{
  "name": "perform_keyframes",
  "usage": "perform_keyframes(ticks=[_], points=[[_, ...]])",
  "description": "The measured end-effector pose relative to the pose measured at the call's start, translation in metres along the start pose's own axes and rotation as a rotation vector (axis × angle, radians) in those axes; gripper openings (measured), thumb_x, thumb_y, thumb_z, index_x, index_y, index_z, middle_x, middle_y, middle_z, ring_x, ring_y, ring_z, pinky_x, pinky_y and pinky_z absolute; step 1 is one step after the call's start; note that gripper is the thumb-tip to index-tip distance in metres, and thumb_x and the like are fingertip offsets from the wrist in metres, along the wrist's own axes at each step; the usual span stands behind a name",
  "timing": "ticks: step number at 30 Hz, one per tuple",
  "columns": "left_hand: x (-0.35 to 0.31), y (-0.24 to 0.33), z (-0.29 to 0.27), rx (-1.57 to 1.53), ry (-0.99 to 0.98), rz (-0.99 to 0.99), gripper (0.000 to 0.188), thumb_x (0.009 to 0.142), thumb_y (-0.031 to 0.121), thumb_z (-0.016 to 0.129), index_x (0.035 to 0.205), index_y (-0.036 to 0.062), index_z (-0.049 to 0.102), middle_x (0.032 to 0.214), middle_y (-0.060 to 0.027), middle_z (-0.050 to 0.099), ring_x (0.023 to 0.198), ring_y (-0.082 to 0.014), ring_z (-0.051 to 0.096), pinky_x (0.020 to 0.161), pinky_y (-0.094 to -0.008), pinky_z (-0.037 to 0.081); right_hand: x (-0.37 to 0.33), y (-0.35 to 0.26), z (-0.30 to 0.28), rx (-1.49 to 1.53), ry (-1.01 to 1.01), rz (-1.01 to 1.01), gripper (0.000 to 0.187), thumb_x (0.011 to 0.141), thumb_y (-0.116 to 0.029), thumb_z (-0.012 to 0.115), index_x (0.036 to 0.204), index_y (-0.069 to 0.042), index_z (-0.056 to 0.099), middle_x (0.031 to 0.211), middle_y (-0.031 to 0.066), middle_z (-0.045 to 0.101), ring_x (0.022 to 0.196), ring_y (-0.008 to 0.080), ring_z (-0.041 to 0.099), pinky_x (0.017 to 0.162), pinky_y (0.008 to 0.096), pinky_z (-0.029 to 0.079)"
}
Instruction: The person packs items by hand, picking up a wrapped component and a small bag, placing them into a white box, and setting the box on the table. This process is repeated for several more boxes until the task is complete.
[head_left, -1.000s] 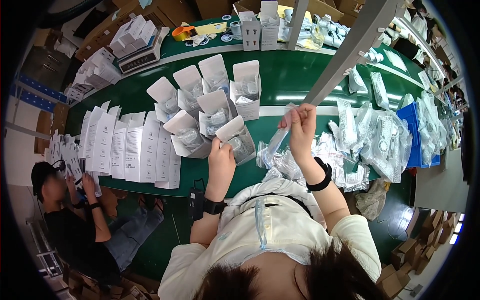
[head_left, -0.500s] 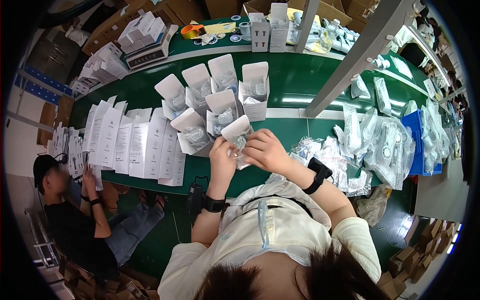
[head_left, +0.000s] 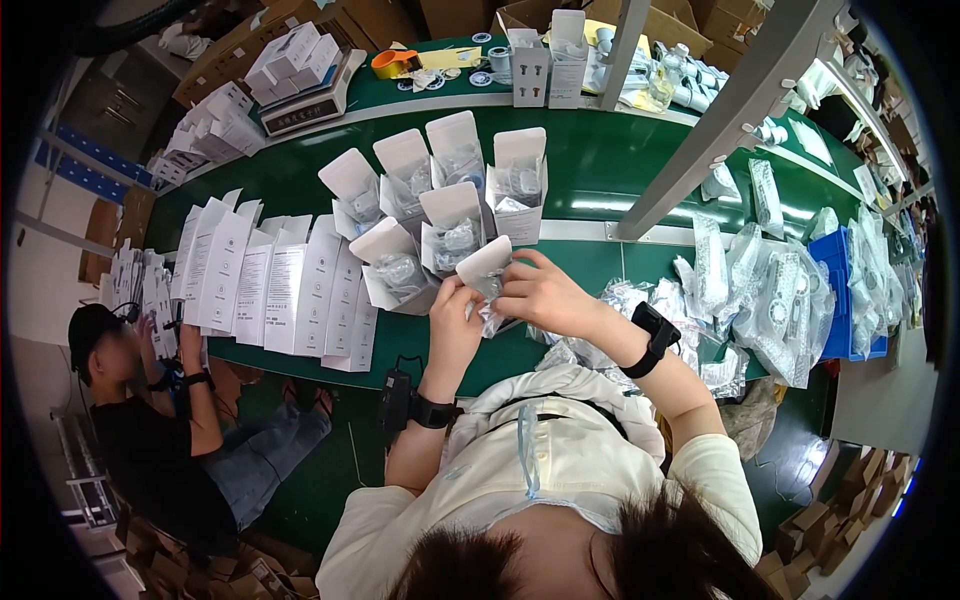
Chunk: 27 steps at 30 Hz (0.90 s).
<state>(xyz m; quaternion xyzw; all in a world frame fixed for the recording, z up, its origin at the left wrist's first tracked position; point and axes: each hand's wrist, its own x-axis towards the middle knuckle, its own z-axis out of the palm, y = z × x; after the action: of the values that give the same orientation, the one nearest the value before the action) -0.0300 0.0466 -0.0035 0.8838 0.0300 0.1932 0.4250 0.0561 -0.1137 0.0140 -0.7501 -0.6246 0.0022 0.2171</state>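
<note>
Near the bench's front edge, my left hand [head_left: 455, 322] and my right hand [head_left: 549, 296] meet at a small white box [head_left: 484, 261] with its flap raised. Both have fingers closed around a clear plastic bag [head_left: 490, 320] at the box's opening; what the bag contains is too small to tell. My fingers hide most of the box. Just beyond my left hand stands another open white box [head_left: 398, 272] with a bagged part inside. Several similar open boxes [head_left: 455, 225], each with a clear-bagged item, are grouped behind it.
Flattened white cartons [head_left: 300, 290] stand in a row at left. Bagged parts [head_left: 770, 300] pile up at right beside a blue bin [head_left: 838, 275]. A grey metal post [head_left: 710, 120] slants over the green bench [head_left: 590, 190]. A co-worker [head_left: 150, 430] sits at far left.
My hands stay at the same box, with the bag shifted slightly between my fingers. The whole view has moved a little. The co-worker's hands have moved apart.
</note>
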Motion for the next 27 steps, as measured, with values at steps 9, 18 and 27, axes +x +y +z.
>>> perform_keyframes(ticks=[9, 18, 27], points=[[0.021, -0.020, -0.120, 0.489, 0.518, 0.011, 0.032, 0.072, 0.008, 0.064, 0.101, 0.0004, 0.053, 0.119, -0.0151, 0.046, 0.109, -0.0324, 0.044, 0.090, -0.0390, 0.037, -0.006, -0.011, 0.004, -0.044, 0.113, 0.048, 0.040, 0.064, -0.034, 0.070, 0.096, -0.013, 0.060, 0.099, 0.0068, 0.047, 0.103, 0.0265, 0.043, 0.098, 0.0546, 0.023], [0.026, -0.084, -0.184, 1.080, -0.164, -0.480, 0.083, 0.068, 0.028, 0.070, 0.134, 0.0049, 0.025, 0.141, -0.0184, 0.014, 0.131, -0.0341, 0.010, 0.102, -0.0552, 0.011, -0.018, 0.006, 0.079, 0.650, 0.431, 0.447, 0.106, 0.054, -0.029, 0.081, 0.135, -0.007, 0.016, 0.130, 0.0163, 0.030, 0.123, 0.0306, 0.031, 0.101, 0.0417, 0.025], [-0.009, 0.037, -0.174, 0.006, 0.492, 0.031, 0.104, 0.055, 0.016, 0.078, 0.137, 0.0059, 0.014, 0.136, -0.0199, 0.022, 0.122, -0.0349, 0.029, 0.102, -0.0445, 0.020, -0.070, 0.024, 0.051, 0.992, 0.915, 0.681, 0.111, 0.056, -0.024, 0.081, 0.137, -0.005, 0.007, 0.136, 0.0182, 0.023, 0.125, 0.0281, 0.029, 0.101, 0.0387, 0.026]])
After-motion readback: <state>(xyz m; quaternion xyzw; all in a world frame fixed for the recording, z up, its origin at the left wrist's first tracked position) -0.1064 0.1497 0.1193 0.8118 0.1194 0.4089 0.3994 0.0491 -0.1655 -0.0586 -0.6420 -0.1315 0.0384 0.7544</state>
